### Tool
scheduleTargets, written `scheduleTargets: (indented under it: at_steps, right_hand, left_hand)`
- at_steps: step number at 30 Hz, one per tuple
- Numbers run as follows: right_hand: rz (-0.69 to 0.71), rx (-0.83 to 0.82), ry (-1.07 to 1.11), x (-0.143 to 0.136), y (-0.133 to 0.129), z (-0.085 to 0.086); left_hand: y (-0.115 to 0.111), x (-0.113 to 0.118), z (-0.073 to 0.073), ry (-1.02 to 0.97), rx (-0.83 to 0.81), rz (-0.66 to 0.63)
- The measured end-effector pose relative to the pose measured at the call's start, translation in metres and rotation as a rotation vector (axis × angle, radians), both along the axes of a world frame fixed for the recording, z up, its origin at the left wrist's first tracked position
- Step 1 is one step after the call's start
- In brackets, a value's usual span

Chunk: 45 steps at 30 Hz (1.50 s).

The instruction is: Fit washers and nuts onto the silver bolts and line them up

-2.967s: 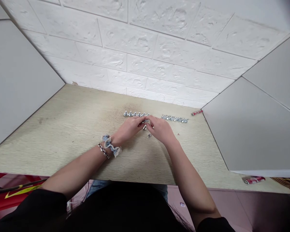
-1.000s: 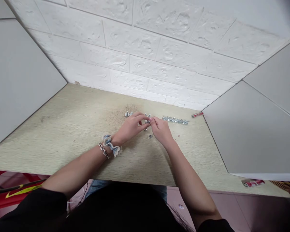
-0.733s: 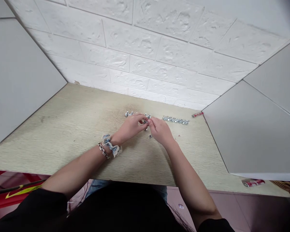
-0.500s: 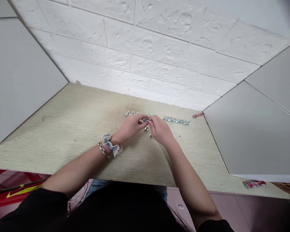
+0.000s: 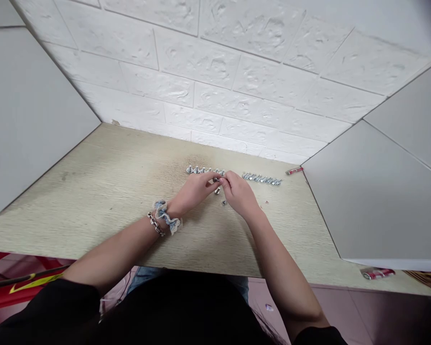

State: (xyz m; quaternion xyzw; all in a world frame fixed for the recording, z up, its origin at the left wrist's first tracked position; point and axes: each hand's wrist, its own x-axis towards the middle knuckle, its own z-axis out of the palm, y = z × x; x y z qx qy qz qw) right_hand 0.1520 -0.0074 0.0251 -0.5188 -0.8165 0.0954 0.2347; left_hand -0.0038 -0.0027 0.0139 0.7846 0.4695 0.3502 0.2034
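Above the worktop, my left hand (image 5: 195, 192) pinches a small silver bolt (image 5: 216, 179) between thumb and fingers. Meeting it from the right, my right hand (image 5: 240, 192) has its fingertips closed on the bolt's other end, most of which they cover. Just below the hands lie a loose bolt (image 5: 217, 191) and a small metal nut (image 5: 224, 203). Behind my left hand several bolts with round bases (image 5: 196, 170) stand upright in a row, partly hidden by the fingers. To the right, a second row of silver screws (image 5: 262, 179) lies close together.
Pale wood worktop (image 5: 129, 182) runs back to a white brick-pattern wall (image 5: 215, 105). Grey panels (image 5: 377, 201) close in both sides. One red cylinder (image 5: 294, 171) lies at the right panel's back corner, another (image 5: 378, 273) near the front edge.
My left fingers have shifted slightly around the bolt, and less of it shows between the hands. More of the standing row is visible behind them. The loose pieces stay put.
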Motion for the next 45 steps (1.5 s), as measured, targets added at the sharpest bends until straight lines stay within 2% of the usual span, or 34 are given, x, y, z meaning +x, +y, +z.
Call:
scheduleTargets:
  at_steps: [9,16,21,25,30,35,39,42,45]
  right_hand:
    - [0.043,0.061,-0.083,-0.0015,-0.0003,-0.0013]
    - [0.088,0.121,0.007,-0.0009,-0.0020,-0.0015]
    - [-0.017,0.094,-0.020,-0.0010,-0.0021,-0.0007]
    - [-0.007,0.075,-0.091,-0.0022,-0.0012,-0.0007]
    - [0.027,0.083,-0.084,-0.0033,-0.0023,0.0008]
    - [0.076,0.058,0.000,-0.0008,-0.0012,-0.0003]
    - [0.138,0.022,0.215,0.0008,0.0002,-0.0022]
    - [0.077,0.011,0.264,0.0010,0.0005,-0.0023]
    - [0.013,0.009,0.128,0.0010,0.0013,-0.0024]
  left_hand:
    - [0.0019,-0.0004,-0.0040,-0.050,-0.051,0.012]
    - [0.0034,-0.0014,-0.0065,-0.133,-0.109,-0.009]
    - [0.0017,-0.0008,-0.0036,-0.053,-0.025,0.016]
    - [0.0004,0.0002,-0.0021,-0.011,0.019,-0.009]
    - [-0.0001,-0.0001,-0.0002,-0.007,-0.001,-0.011]
    - [-0.0004,-0.0012,0.0013,-0.009,-0.017,-0.007]
    - [0.0002,-0.0022,0.0007,-0.043,-0.013,0.003]
    - [0.0009,-0.0025,-0.0005,-0.027,-0.011,0.010]
    - [0.0012,-0.0022,-0.0015,0.010,-0.002,0.014]
